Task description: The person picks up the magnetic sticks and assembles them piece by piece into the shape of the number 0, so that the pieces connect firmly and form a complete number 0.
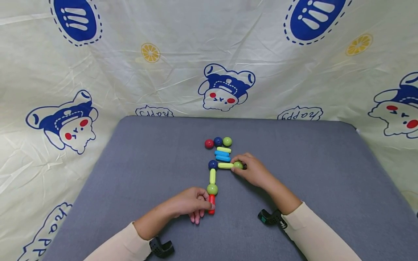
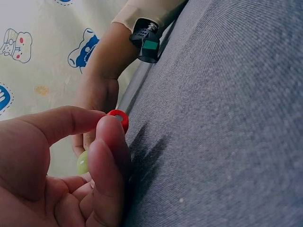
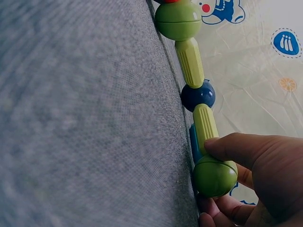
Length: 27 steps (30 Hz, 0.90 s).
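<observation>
An L-shaped chain of toy balls and rods lies on the table. At its near end my left hand (image 1: 195,203) pinches a red rod (image 1: 212,199) between thumb and fingers; the rod's round end shows in the left wrist view. Beyond it come a green ball (image 1: 212,189), a yellow-green rod (image 1: 212,176) and a dark blue corner ball (image 1: 213,165). A second yellow-green rod (image 1: 225,165) runs right from the corner to another green ball (image 3: 215,177). My right hand (image 1: 254,171) grips that ball, its thumb on the rod beside it.
Behind the chain sit a loose red ball (image 1: 209,144), dark blue ball (image 1: 218,141) and green ball (image 1: 227,141). A yellow-green rod (image 1: 224,149) and two light blue rods (image 1: 223,158) lie between them and the chain. A printed sheet (image 1: 176,87) hangs behind the grey table (image 1: 147,156).
</observation>
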Each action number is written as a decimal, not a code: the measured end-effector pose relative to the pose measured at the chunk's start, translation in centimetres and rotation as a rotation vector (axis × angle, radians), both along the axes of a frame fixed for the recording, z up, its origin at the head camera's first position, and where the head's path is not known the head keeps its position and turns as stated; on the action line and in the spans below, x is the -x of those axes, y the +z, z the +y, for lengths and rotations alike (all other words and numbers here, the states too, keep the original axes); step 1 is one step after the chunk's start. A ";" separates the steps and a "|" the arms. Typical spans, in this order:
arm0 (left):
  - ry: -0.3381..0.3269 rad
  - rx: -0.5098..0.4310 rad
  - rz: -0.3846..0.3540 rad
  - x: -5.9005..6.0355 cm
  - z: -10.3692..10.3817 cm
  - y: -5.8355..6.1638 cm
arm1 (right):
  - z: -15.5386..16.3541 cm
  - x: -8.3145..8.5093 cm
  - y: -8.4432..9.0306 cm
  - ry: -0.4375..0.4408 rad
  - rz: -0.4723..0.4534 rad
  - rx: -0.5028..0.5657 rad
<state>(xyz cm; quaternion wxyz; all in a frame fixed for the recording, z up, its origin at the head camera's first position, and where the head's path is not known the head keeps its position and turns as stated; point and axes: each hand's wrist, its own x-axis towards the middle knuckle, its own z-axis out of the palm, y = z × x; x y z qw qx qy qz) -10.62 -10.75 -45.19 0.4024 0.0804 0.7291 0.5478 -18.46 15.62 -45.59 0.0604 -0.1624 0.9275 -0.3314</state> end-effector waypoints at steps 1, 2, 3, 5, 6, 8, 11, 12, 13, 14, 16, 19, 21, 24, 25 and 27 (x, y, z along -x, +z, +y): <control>0.000 0.002 0.005 0.0 0.0 0.0 | 0.0 0.0 0.0 0.000 0.001 -0.001; 0.001 0.002 0.009 0.0 0.0 0.0 | 0.0 0.0 0.0 0.000 0.001 -0.002; 0.001 0.004 0.012 0.0 0.0 0.0 | 0.0 0.1 0.0 -0.001 -0.001 -0.002; 0.004 0.008 0.016 -0.1 0.0 0.0 | 0.0 0.1 0.0 -0.004 -0.005 -0.001; 0.005 0.010 0.019 -0.1 0.0 0.0 | 0.0 0.1 0.0 -0.005 -0.007 0.000; 0.006 0.011 0.021 -0.1 0.0 0.0 | -0.1 0.1 0.0 -0.005 -0.009 0.000; 0.008 0.011 0.024 -0.1 0.0 0.0 | -0.1 0.1 0.1 -0.006 -0.011 -0.001; 0.009 0.010 0.025 -0.1 0.0 0.0 | -0.1 0.1 0.1 -0.006 -0.010 -0.002; 0.010 0.011 0.024 -0.1 0.0 0.0 | -0.1 0.1 0.1 -0.004 -0.008 -0.004; 0.011 0.014 0.026 0.0 -0.1 0.0 | -0.1 0.0 0.1 -0.006 -0.010 -0.004; 0.018 0.022 0.033 0.1 -0.2 0.0 | 0.0 0.0 0.1 -0.004 -0.006 -0.006; 0.035 0.039 0.059 0.3 -0.4 0.0 | 0.0 0.0 0.1 -0.001 -0.003 -0.006; 0.050 0.045 0.091 0.4 -0.6 0.0 | 0.0 0.0 0.2 -0.001 -0.004 -0.007; 0.071 0.044 0.158 0.8 -0.9 0.0 | 0.0 0.0 0.2 -0.001 -0.005 -0.009; 0.081 0.044 0.182 0.9 -1.0 0.0 | 0.0 -0.1 0.2 -0.002 -0.005 -0.010; 0.108 0.041 0.224 1.2 -1.2 0.1 | 0.0 -0.1 0.2 -0.003 -0.003 -0.010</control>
